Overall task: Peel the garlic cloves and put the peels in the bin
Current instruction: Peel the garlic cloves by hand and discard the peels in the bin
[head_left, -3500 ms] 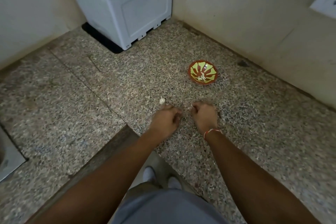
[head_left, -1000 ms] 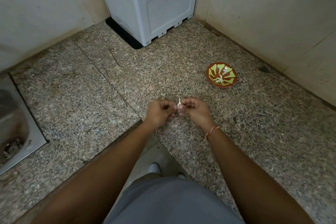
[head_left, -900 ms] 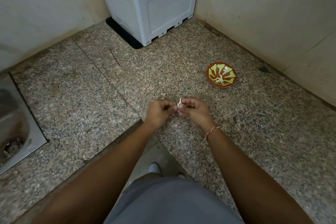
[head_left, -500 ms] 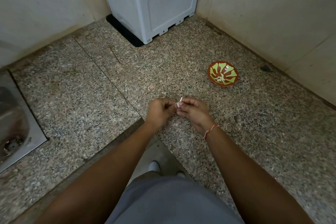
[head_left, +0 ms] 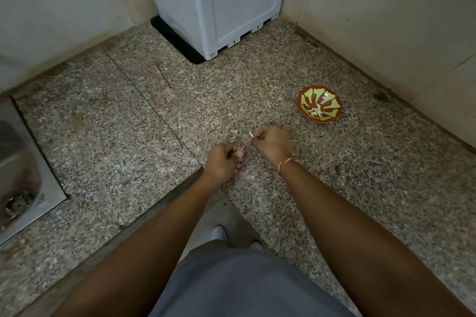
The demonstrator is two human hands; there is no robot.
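My left hand [head_left: 223, 160] is curled over the speckled granite counter [head_left: 128, 136], its fingertips pinching a garlic clove [head_left: 241, 149] that is mostly hidden. A short way to its upper right, my right hand [head_left: 271, 142] pinches a thin pale strip of garlic peel [head_left: 251, 134] that sticks out at its left side. The two hands are apart. A small red and green bowl [head_left: 319, 103] with pale garlic pieces inside sits further right on the counter.
A grey plastic box [head_left: 219, 2] stands in the back corner against the walls. A steel sink [head_left: 18, 175] with a drain is at the left edge. The counter's front edge runs under my forearms.
My hands were joined on the clove; now they have separated, the right hand moving up and right with a strip of peel, the left staying with the clove.
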